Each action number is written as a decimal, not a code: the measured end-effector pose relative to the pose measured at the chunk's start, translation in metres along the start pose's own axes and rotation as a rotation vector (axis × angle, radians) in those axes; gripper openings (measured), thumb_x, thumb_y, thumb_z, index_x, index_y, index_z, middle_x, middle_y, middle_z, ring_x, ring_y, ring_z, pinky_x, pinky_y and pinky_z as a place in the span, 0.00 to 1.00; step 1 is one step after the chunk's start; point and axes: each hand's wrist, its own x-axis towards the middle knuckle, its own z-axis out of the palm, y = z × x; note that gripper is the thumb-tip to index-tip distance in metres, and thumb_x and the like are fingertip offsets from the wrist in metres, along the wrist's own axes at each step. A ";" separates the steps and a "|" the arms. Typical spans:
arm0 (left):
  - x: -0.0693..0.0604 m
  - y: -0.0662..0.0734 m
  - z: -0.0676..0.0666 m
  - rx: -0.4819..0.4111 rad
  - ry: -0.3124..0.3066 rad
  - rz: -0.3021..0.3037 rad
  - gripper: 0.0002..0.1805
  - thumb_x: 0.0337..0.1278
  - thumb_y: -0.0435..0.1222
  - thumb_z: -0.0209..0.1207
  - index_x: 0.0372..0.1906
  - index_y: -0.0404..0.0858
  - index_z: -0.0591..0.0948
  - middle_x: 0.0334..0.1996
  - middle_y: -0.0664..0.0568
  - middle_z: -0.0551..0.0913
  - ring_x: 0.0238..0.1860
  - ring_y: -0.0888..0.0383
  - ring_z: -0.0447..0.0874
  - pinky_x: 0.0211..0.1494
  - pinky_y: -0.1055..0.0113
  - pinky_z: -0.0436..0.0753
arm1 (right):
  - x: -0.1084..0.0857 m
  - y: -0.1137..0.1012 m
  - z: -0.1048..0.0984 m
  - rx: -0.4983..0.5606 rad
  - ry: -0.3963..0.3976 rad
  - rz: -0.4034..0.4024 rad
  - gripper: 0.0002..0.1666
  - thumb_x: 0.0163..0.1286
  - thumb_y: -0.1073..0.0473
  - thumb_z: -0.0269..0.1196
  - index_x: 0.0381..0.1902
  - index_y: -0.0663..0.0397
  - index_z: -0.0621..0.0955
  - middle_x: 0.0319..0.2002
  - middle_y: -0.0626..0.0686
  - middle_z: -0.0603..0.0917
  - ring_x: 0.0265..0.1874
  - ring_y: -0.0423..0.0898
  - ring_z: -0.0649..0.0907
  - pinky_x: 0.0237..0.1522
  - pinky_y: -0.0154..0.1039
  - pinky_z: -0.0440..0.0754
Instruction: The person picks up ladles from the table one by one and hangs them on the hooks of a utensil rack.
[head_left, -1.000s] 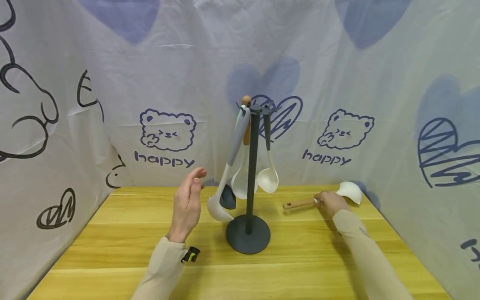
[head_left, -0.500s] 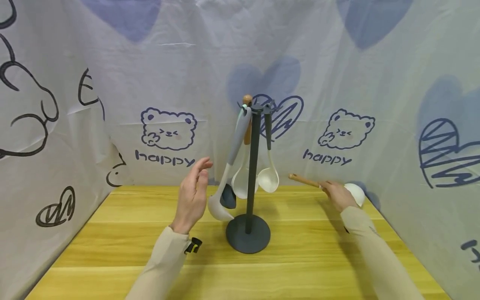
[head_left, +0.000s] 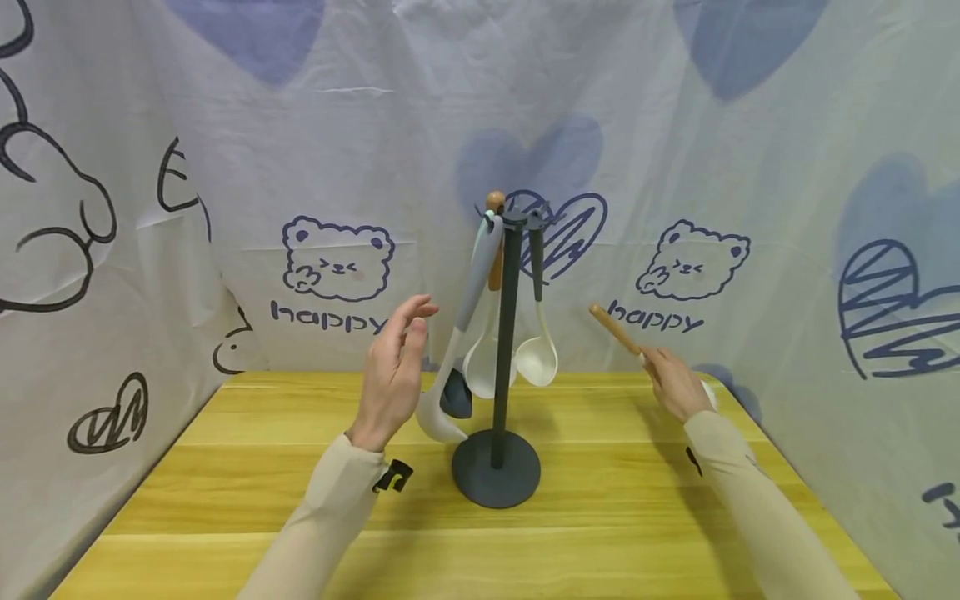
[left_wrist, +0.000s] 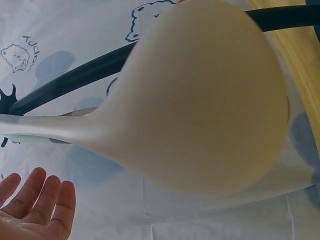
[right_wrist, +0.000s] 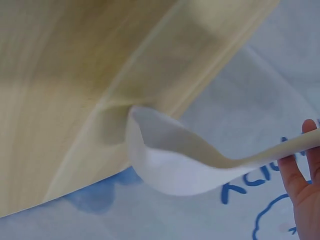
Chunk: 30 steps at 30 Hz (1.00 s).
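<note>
In the head view my right hand [head_left: 675, 387] grips a white ladle with a wooden handle [head_left: 615, 328] at the right of the table; most of its bowl is behind the hand. The right wrist view shows the ladle bowl [right_wrist: 175, 170] beside the table surface, with thumb and fingers on its neck. My left hand [head_left: 390, 375] is held up, empty, left of a dark utensil stand [head_left: 506, 333]. Nearest to it hangs a pale ladle with a grey handle [head_left: 480, 271]. Its bowl [left_wrist: 200, 100] fills much of the left wrist view, apart from the relaxed fingers.
Also hanging from the stand are a white utensil [head_left: 482, 367] with a wooden handle, a white ladle [head_left: 537, 361] with a dark handle, and a dark utensil head [head_left: 456, 396]. The stand's round base [head_left: 496, 483] rests on the wooden table [head_left: 300, 533]. Printed cloth surrounds the table.
The ladle in my right hand has been lifted from the table, its wooden handle swinging upward. My left hand has risen and shifted right, closer to the stand.
</note>
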 end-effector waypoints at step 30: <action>0.049 0.038 0.015 0.052 0.040 0.149 0.21 0.74 0.43 0.48 0.64 0.40 0.74 0.61 0.47 0.77 0.52 0.52 0.80 0.56 0.56 0.79 | 0.023 -0.069 -0.018 0.434 0.046 -0.024 0.24 0.80 0.61 0.46 0.70 0.58 0.68 0.43 0.66 0.82 0.40 0.57 0.84 0.41 0.50 0.87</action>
